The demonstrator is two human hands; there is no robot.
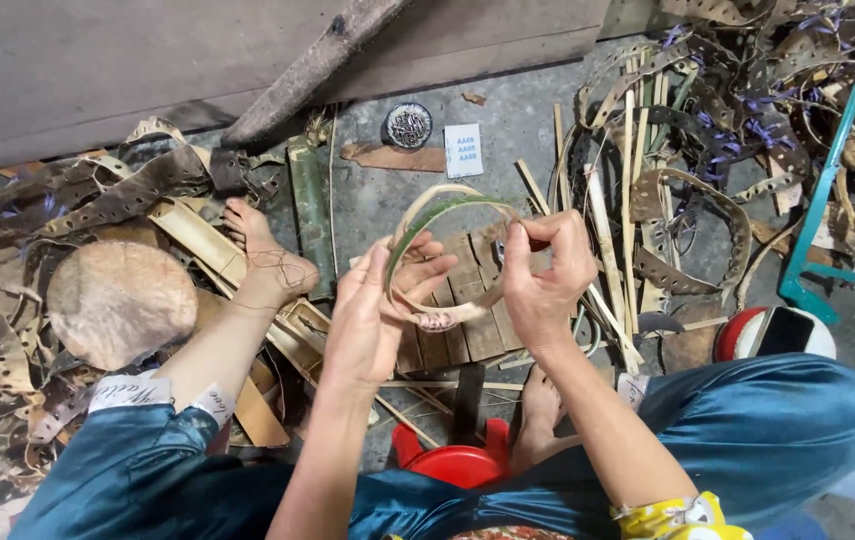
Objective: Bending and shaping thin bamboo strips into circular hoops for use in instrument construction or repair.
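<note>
1. Bamboo strip (pixel 448 205) is already bent into a closed ring, held between both hands above a small slatted wooden board (pixel 468 300); I judge the hoop formed but its overlap not yet fastened.
2. Left hand (pixel 373 320) clasps the ring's lower left arc, fingers curled round it.
3. Right hand (pixel 543 275) pinches the ring's right side between thumb and fingertips.
4. Hidden: the joint lies under the right fingers, so any binding cannot be made out; the small red object there is unclear.
</note>
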